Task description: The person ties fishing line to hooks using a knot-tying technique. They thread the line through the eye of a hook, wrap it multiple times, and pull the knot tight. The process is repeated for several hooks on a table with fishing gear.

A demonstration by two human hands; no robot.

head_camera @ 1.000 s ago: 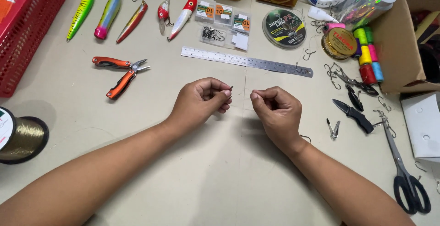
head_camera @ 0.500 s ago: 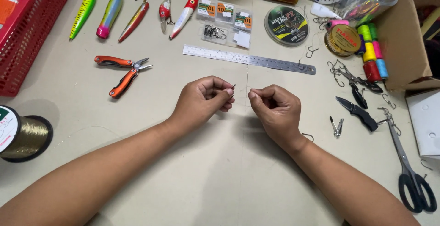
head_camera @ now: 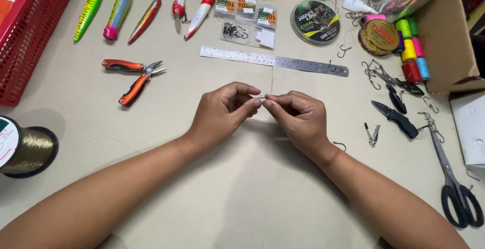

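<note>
My left hand point(head_camera: 222, 111) and my right hand point(head_camera: 299, 117) meet at the middle of the beige table point(head_camera: 242, 198), fingertips touching. Between the pinched thumbs and forefingers sits a tiny metal hook point(head_camera: 263, 98), mostly hidden by the fingers. A thin clear fishing line point(head_camera: 272, 80) runs from the pinch up towards the steel ruler point(head_camera: 275, 61). The left hand pinches the hook and the right pinches the line beside it.
Orange folding pliers point(head_camera: 132, 78) and a gold line spool point(head_camera: 24, 149) lie left, by a red basket point(head_camera: 31, 37). Lures point(head_camera: 119, 11), hook packets point(head_camera: 245, 12) and a disc spool point(head_camera: 316, 21) line the back. Thread spools point(head_camera: 410, 47), knife point(head_camera: 397, 117), scissors point(head_camera: 453, 183) and a cardboard box point(head_camera: 447, 32) lie right.
The two hands have drawn together: a gap separated their fingertips before, and now the fingertips touch around the hook. The view has shifted slightly.
</note>
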